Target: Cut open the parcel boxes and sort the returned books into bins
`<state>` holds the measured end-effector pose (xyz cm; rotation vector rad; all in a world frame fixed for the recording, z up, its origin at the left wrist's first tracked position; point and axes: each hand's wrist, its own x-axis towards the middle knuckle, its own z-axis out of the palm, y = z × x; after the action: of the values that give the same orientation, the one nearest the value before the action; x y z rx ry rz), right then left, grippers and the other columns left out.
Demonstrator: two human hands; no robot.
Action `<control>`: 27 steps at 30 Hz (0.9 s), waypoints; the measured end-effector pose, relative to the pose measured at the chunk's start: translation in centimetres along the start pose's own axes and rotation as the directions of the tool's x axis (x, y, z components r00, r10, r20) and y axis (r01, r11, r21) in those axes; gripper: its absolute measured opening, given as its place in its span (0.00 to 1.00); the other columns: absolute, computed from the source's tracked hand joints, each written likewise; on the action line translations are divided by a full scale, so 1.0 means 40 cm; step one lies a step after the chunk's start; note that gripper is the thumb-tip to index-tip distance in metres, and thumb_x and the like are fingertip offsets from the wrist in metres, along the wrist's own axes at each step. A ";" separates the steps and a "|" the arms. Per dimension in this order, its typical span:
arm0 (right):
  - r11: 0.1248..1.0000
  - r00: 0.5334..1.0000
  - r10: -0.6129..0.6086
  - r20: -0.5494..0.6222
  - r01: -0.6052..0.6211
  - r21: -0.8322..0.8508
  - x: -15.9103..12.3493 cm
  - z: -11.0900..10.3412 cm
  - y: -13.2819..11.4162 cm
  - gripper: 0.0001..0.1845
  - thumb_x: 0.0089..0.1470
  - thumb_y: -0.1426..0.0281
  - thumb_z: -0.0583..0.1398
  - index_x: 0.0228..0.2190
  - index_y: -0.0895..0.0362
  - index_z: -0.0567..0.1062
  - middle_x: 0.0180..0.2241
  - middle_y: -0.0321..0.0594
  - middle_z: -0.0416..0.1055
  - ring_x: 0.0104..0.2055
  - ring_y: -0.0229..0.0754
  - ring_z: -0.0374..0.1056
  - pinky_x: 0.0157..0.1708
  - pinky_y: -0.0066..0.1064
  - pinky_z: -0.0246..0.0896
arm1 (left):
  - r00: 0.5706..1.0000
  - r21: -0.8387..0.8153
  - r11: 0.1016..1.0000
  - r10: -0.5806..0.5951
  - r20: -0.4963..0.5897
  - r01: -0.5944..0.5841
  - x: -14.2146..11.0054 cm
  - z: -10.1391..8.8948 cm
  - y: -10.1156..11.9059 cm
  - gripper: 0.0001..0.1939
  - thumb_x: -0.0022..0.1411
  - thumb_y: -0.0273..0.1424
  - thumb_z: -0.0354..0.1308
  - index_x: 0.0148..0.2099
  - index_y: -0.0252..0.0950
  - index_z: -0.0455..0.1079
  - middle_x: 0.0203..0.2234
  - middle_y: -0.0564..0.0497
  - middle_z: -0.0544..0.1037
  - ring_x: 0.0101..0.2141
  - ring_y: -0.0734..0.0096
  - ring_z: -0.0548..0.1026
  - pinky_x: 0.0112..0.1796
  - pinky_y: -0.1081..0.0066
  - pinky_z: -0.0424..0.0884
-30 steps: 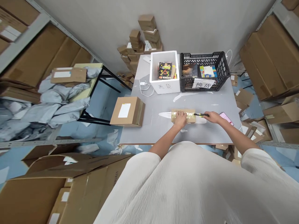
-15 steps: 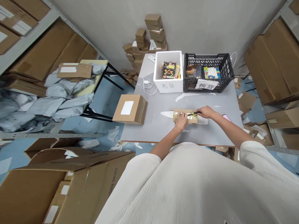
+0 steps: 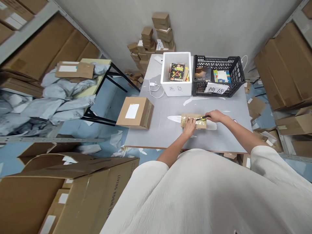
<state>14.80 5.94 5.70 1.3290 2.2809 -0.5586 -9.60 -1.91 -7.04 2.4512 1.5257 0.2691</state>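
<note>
A small brown parcel wrapped in shiny tape (image 3: pixel 200 124) lies on the grey table (image 3: pixel 156 138), near its front edge. My left hand (image 3: pixel 189 127) presses on the parcel's left part, fingers stretched over its top. In my right hand (image 3: pixel 215 116), closed around the handle, is a black and yellow box cutter (image 3: pixel 202 118), its front end on the parcel's taped top. Whether the blade is in the tape cannot be made out. White patches show on the tabletop on both sides of the parcel.
At the table's back stand a white foam box (image 3: pixel 175 88) and a black crate (image 3: pixel 218 93), both holding books. A labelled carton (image 3: pixel 133 113) sits at the left edge. Mailing bags cover a side table (image 3: pixel 99 85). A large open carton (image 3: pixel 97 191) stands at my lower left.
The view has shifted slightly. Both hands, the box cutter and the parcel keep nearly the same places. My right forearm now covers most of the phone on the table's right side.
</note>
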 end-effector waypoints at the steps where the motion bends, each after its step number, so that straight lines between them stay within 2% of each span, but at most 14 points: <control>1: 1.000 1.000 -0.001 0.007 0.001 -0.004 0.003 0.000 -0.004 0.21 0.74 0.60 0.53 0.58 0.49 0.80 0.52 0.47 0.85 0.56 0.56 0.77 0.52 0.41 0.59 | 1.000 -0.003 1.000 0.002 -0.003 -0.002 -0.001 0.000 0.000 0.26 0.67 0.31 0.72 0.62 0.39 0.67 0.60 0.37 0.77 0.50 0.50 0.85 0.74 0.41 0.57; 10: 0.998 0.999 -0.023 0.026 0.024 -0.063 0.046 -0.012 -0.030 0.18 0.72 0.66 0.54 0.53 0.51 0.82 0.50 0.51 0.85 0.55 0.56 0.77 0.55 0.44 0.54 | 0.999 0.001 1.000 -0.004 0.045 0.004 -0.008 -0.025 0.009 0.26 0.68 0.32 0.72 0.63 0.38 0.66 0.60 0.36 0.77 0.53 0.50 0.84 0.75 0.41 0.55; 17: 0.989 0.999 -0.040 0.019 0.042 -0.145 0.072 -0.008 -0.059 0.17 0.72 0.65 0.56 0.53 0.50 0.82 0.50 0.52 0.85 0.54 0.55 0.76 0.55 0.43 0.53 | 0.999 -0.018 1.000 0.002 0.049 -0.001 -0.009 -0.041 0.014 0.25 0.67 0.30 0.72 0.61 0.39 0.66 0.60 0.38 0.77 0.56 0.50 0.83 0.74 0.41 0.56; 20: 0.992 0.999 -0.028 0.020 0.030 -0.120 0.065 -0.005 -0.053 0.16 0.72 0.66 0.57 0.53 0.51 0.82 0.51 0.54 0.84 0.54 0.55 0.77 0.55 0.43 0.52 | 0.998 -0.017 1.000 -0.002 0.067 0.003 -0.008 -0.046 0.015 0.25 0.67 0.31 0.73 0.60 0.37 0.67 0.60 0.36 0.76 0.54 0.50 0.84 0.75 0.43 0.54; 27: 0.998 0.998 -0.019 0.063 0.023 -0.066 0.057 0.001 -0.051 0.19 0.73 0.66 0.53 0.55 0.51 0.81 0.53 0.51 0.84 0.56 0.55 0.76 0.55 0.43 0.56 | 0.998 0.003 1.000 0.010 0.066 -0.010 -0.008 -0.050 0.016 0.24 0.67 0.32 0.73 0.59 0.39 0.68 0.59 0.38 0.77 0.53 0.50 0.84 0.74 0.40 0.55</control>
<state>12.00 6.59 4.65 1.2397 2.2458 -0.5190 -9.77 -2.26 -4.97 2.4460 1.4885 0.1858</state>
